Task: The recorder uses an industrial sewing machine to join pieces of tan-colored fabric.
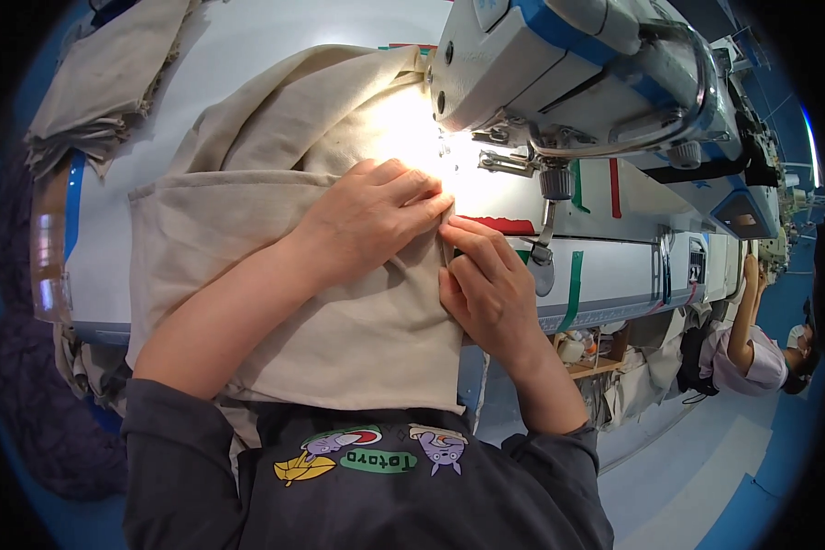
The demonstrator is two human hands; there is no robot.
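Beige fabric (367, 353) drapes over the sewing table and hangs down toward my lap, with a folded panel lying across it. My left hand (371, 220) rests on the cloth, its fingertips closed on the right edge near the lit needle area. Close beside it, my right hand (490, 280) has its fingers curled and pinches that same edge from the right. The fingertips of both hands nearly meet. A white and blue sewing machine (522, 64) stands just beyond, its lamp shining on the cloth; glare hides the needle and part of the edge.
A stack of beige cut pieces (110, 82) lies at the far left. Red tape (500, 225) and green tape (573, 289) mark the machine bed. A metal knee-lifter-like lever (543, 266) hangs right of my hand. Another person (747, 353) works at the far right.
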